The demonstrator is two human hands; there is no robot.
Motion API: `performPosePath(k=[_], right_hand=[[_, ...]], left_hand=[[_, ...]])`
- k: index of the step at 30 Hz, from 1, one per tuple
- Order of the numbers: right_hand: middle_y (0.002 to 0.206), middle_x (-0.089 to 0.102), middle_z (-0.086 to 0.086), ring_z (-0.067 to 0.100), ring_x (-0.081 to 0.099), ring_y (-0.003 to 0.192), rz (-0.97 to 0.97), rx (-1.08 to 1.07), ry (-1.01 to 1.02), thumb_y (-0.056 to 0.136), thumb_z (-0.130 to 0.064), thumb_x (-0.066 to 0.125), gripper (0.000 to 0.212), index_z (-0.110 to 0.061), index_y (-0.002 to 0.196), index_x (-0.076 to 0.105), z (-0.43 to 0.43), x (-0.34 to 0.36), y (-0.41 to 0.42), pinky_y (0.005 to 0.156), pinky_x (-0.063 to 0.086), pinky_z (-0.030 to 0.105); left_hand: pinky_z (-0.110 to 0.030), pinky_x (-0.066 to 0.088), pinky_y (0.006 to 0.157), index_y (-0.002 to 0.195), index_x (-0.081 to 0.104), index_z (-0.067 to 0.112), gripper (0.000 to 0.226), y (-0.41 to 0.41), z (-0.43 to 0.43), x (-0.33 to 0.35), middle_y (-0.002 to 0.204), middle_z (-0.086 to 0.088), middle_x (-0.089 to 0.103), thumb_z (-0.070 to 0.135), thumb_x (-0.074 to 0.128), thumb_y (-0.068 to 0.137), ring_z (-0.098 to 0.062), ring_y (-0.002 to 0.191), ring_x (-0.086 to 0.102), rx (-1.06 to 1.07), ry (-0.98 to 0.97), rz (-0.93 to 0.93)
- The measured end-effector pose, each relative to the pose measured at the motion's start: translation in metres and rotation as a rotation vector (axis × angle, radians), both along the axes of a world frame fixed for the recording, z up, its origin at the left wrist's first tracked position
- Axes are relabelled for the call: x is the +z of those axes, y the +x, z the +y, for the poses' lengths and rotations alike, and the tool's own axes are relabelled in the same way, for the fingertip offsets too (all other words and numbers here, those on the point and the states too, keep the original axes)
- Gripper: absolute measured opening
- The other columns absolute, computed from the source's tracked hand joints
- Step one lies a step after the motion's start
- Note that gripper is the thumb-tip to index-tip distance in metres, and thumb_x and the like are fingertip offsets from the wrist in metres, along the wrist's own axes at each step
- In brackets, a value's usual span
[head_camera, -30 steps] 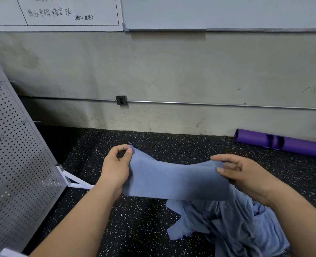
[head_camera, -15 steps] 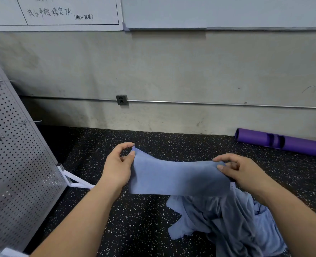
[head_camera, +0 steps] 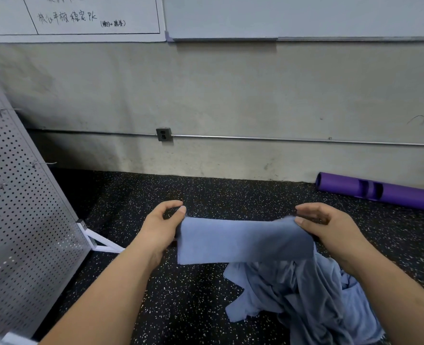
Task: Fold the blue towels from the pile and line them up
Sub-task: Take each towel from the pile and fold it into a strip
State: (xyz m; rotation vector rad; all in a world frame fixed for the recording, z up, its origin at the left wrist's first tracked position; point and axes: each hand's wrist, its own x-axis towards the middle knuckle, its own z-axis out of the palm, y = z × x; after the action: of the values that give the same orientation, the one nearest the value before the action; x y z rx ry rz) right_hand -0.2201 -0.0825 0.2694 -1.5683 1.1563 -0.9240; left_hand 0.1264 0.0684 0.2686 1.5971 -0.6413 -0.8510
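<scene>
A blue towel (head_camera: 243, 241), folded into a long strip, is stretched level between my two hands above the black speckled floor (head_camera: 181, 307). My left hand (head_camera: 159, 227) holds its left end, fingers curled and thumb tip just above the top corner. At the right end, my right hand (head_camera: 330, 229) pinches the strip between thumb and fingers. The pile of crumpled blue towels (head_camera: 310, 300) lies on the floor below my right hand; my right forearm hides part of it.
A white perforated panel (head_camera: 19, 207) leans at the left, its white foot (head_camera: 101, 242) sticking out onto the floor near my left wrist. A purple roll (head_camera: 385, 192) lies by the wall at the right. A wall socket (head_camera: 164, 134) sits on a conduit.
The towel's top left corner has dropped from my left fingertips' height, so the strip now hangs straighter and more level. Both hands have stayed almost in place.
</scene>
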Motion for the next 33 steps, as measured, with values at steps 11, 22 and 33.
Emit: performPosePath(k=[11, 22, 33], right_hand=[[0.107, 0.082, -0.005, 0.006, 0.075, 0.107, -0.02, 0.113, -0.003, 0.097, 0.002, 0.07, 0.029, -0.018, 0.117, 0.077, 0.002, 0.005, -0.001, 0.091, 0.056, 0.019], [0.112, 0.08, -0.013, 0.01, 0.074, 0.108, 0.083, 0.218, 0.003, 0.082, 0.002, 0.085, 0.046, -0.025, 0.118, 0.078, 0.003, 0.005, -0.003, 0.094, 0.059, 0.026], [0.108, 0.081, -0.009, 0.009, 0.077, 0.1, 0.114, 0.214, -0.016, 0.079, 0.01, 0.085, 0.049, -0.021, 0.117, 0.079, 0.001, -0.002, -0.007, 0.078, 0.061, 0.018]], left_hand=[[-0.023, 0.049, 0.068, 0.1, 0.079, 0.037, 0.032, 0.002, 0.004, -0.005, 0.095, 0.005, 0.077, 0.007, 0.068, 0.101, -0.014, 0.086, 0.069, -0.108, 0.044, -0.429], [-0.027, 0.041, 0.057, 0.104, 0.073, 0.04, 0.033, 0.013, 0.001, -0.013, 0.1, -0.004, 0.071, 0.012, 0.055, 0.107, -0.014, 0.065, 0.051, -0.107, 0.123, -0.406], [-0.028, 0.059, 0.078, 0.1, 0.082, 0.027, 0.026, 0.007, 0.006, -0.006, 0.107, -0.01, 0.076, 0.011, 0.091, 0.082, -0.026, 0.097, 0.073, -0.259, 0.102, -0.174]])
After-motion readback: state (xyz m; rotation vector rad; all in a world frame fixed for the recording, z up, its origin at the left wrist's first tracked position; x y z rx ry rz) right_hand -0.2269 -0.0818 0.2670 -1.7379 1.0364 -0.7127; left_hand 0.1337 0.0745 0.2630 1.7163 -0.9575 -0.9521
